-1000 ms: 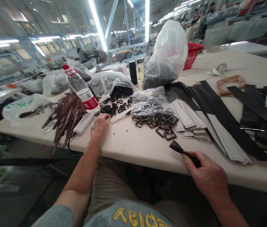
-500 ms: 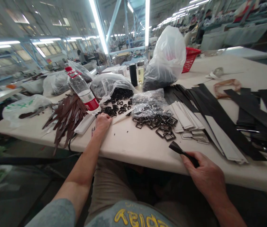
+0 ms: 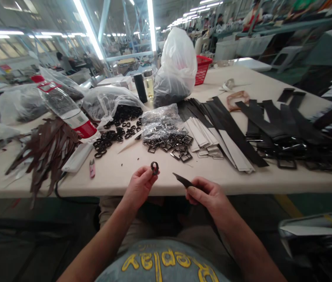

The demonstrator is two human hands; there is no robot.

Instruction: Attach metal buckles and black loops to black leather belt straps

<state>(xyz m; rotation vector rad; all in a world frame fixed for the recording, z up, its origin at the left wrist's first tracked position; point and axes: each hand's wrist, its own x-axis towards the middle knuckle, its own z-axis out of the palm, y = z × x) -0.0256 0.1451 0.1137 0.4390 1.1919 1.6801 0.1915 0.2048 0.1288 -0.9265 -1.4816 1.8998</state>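
Observation:
Between the thumb and fingers of my left hand (image 3: 140, 183) is a small black belt loop (image 3: 154, 168), held up at the table's front edge. My right hand (image 3: 205, 192) is closed around a black strap (image 3: 182, 180), whose end points left toward the loop without touching it. The rest of the strap hangs down past my right wrist, partly hidden. Beyond my left hand lies a heap of similar black loops (image 3: 107, 140). Black metal buckles (image 3: 180, 154) spill from a clear plastic bag (image 3: 161, 119) ahead of both hands.
Brown strips (image 3: 46, 147), a tilted plastic bottle (image 3: 71, 113) and pink snips (image 3: 92, 168) lie to the left. Black straps (image 3: 236, 133) with white ends and straps with buckles (image 3: 283, 129) cover the right. Behind stand a large plastic bag (image 3: 176, 58) and a red basket (image 3: 203, 70).
My left hand has come back from the heap to the table's front edge with a black loop in it. My right hand has brought the strap leftward, close to it. The view has turned right.

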